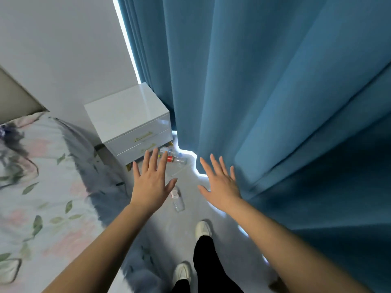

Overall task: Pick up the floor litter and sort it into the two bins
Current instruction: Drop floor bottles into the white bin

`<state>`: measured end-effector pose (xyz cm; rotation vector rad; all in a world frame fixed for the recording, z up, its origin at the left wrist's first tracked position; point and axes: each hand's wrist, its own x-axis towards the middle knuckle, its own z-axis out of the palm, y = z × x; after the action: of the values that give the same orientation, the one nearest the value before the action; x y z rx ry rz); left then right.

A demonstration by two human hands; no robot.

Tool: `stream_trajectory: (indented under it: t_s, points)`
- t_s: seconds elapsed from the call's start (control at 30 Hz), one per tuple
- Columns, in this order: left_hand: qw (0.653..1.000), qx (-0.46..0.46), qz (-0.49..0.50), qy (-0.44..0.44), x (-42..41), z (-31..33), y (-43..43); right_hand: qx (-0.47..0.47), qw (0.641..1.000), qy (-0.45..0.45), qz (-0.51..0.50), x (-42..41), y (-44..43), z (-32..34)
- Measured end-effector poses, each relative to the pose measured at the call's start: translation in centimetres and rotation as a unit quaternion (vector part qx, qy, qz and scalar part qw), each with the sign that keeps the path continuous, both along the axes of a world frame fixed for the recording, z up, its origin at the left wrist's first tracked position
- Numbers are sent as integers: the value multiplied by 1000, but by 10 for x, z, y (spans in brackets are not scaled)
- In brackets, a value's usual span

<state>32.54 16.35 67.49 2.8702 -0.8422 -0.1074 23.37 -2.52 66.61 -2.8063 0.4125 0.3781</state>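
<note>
Left grip (151, 182) and right grip (220, 185) hovered spread wide, holding nothing, above a plastic bottle (177, 200) on the floor (169, 231); likely light, crushable, best grasped mid-body.

A white nightstand (129, 121) stands between a floral-covered bed (42, 187) and blue curtains (275, 102) edged with daylight.
</note>
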Motion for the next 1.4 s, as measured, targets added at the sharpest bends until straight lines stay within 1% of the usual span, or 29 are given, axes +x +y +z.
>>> stream_trajectory:
  t_s: [0.13, 0.23, 0.33, 0.4, 0.5, 0.6, 0.77, 0.87, 0.97, 1.07, 1.17, 1.3, 1.4]
  points:
    - [996, 39, 55, 50, 43, -26, -3, 0, 998, 33, 47, 65, -20, -22]
    - [989, 63, 88, 97, 84, -52, -5, -1, 996, 71, 59, 119, -33, -48]
    - [976, 103, 132, 139, 131, -97, -2, 16, 992, 117, 44, 169, -38, -95]
    - [964, 121, 164, 170, 161, -140, 0, 24, 988, 152, 31, 197, -38, -141]
    - [950, 143, 185, 207, 202, -228, 6, 43, 980, 194, -19, 231, -33, -236]
    - [942, 190, 169, 219, 238, -337, 10, 71, 972, 213, -69, 259, -25, -349]
    - [934, 211, 177, 227, 287, -525, 16, 85, 963, 244, -83, 286, -10, -537]
    - [925, 218, 199, 237, 298, -614, 24, 104, 957, 253, -97, 282, 1, -622]
    - [915, 225, 221, 252, 306, -679, 35, 128, 949, 268, -101, 272, 12, -689]
    - [902, 212, 239, 289, 308, -722, 47, 142, 945, 269, -117, 262, 25, -732]
    - [893, 196, 250, 319, 303, -748, 56, 144, 943, 269, -135, 257, 43, -756]
    - [894, 183, 250, 323, 300, -761, 62, 195, 922, 274, -190, 254, 64, -776]
    - [899, 183, 249, 311, 306, -760, 64, 201, 918, 270, -209, 257, 74, -771]
